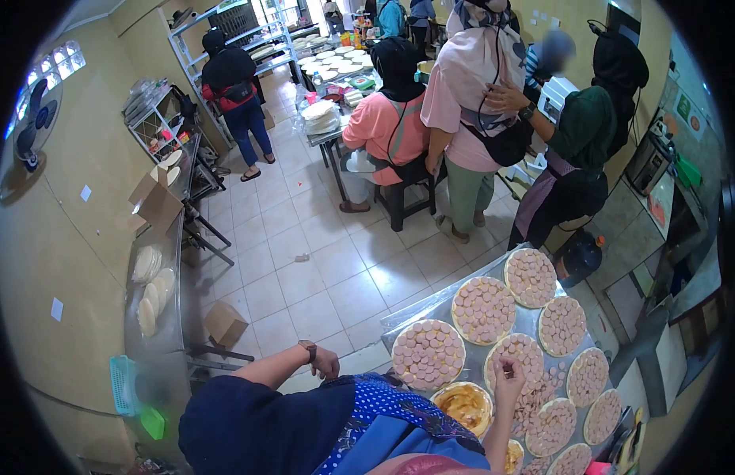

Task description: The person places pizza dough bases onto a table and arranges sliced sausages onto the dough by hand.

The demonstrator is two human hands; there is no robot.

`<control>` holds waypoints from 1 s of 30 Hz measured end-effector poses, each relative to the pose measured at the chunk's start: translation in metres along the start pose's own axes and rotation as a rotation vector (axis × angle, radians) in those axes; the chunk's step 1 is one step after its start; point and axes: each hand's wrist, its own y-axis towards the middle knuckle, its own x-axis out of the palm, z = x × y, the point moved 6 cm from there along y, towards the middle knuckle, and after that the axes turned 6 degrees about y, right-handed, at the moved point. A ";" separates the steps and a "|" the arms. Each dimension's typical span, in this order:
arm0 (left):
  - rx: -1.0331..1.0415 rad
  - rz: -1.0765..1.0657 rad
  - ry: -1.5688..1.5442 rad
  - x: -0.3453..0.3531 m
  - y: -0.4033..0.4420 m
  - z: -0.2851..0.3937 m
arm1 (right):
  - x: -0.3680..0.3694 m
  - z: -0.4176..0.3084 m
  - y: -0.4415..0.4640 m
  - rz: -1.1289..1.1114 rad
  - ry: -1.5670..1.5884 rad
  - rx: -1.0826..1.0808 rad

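My right hand (pixel 508 375) is above a round pizza base (pixel 514 354) covered with pink sausage slices. Its fingers are pinched together, and whatever may be between them is too small to make out. Loose sausage slices (pixel 532 405) lie in a heap beside that hand. Closer to my body is a pizza base spread with orange-brown sauce (pixel 462 405), partly covered by my clothing. My left hand (pixel 326 364), with a watch at the wrist, hangs off to the left of the table with fingers curled and nothing visible in them.
Several sausage-topped bases (pixel 484 309) crowd the plastic-covered table (pixel 419 310). Along the left wall, a metal table (pixel 165 348) bears stacked flat bases (pixel 147 264). A cardboard box (pixel 224 324) sits on the tiled floor. Several people stand or sit ahead, near another table of bases.
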 end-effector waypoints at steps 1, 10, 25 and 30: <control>-0.007 0.015 -0.027 0.000 -0.001 -0.001 | 0.000 0.002 0.000 0.000 0.011 0.011; -0.003 0.056 0.008 0.015 0.008 -0.016 | 0.007 -0.001 -0.009 -0.036 0.015 -0.015; 0.260 0.231 0.419 0.040 0.060 -0.041 | 0.028 -0.004 -0.042 -0.114 -0.013 -0.008; 0.287 0.380 0.571 0.044 0.061 -0.026 | 0.030 -0.015 -0.051 -0.122 -0.017 -0.028</control>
